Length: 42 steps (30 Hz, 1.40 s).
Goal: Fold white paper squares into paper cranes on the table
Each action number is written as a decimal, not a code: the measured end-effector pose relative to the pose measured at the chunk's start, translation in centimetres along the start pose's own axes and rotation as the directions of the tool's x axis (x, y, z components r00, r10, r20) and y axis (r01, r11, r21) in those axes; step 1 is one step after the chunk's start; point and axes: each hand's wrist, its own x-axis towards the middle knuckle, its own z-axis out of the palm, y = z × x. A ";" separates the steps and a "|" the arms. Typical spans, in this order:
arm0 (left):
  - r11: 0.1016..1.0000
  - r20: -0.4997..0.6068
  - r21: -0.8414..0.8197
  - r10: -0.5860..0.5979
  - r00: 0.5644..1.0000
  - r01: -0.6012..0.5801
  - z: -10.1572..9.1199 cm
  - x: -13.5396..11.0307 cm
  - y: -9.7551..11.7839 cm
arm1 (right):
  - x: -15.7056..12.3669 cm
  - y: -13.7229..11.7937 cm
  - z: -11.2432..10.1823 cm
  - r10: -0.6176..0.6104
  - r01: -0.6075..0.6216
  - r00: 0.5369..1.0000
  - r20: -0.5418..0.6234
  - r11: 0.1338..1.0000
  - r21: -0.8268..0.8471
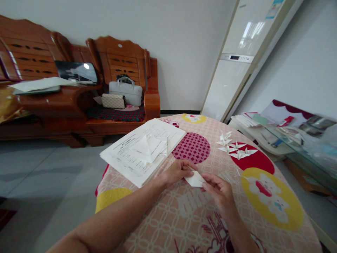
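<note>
Between my two hands is a small folded piece of white paper (195, 179), held just over the patterned tablecloth. My left hand (178, 171) pinches its upper left side with thumb and fingers. At its right corner, my right hand (218, 188) is closed on it the same way. Several folded paper cranes (240, 153) sit in a cluster on the table beyond my right hand. To the left lies a stack of printed sheets (126, 154), with folded white paper pieces (149, 149) on top of it.
The round table is covered by a patterned tablecloth (163, 218). Wooden chairs (118, 59) stand against the wall, with a grey bag (127, 92) on one seat. A tall white air conditioner (223, 80) is behind the table. A glass-topped stand (297, 144) with papers is at the right.
</note>
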 end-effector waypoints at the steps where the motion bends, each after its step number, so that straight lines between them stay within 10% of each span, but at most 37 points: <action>1: 1.000 0.006 0.003 0.003 1.000 -0.003 0.0 0.0 0.0 | 0.1 0.1 0.0 0.008 -0.008 1.000 -0.002 1.000 0.019; 17: 0.932 0.026 0.357 0.054 0.998 -0.060 -0.4 0.3 -0.8 | 0.2 0.2 -0.5 0.230 -0.239 0.970 0.072 0.960 0.143; 42: 0.992 0.096 0.118 0.035 0.995 -0.046 -0.2 0.3 -0.7 | 0.0 -0.7 -0.7 0.243 -0.286 0.955 0.171 0.910 0.300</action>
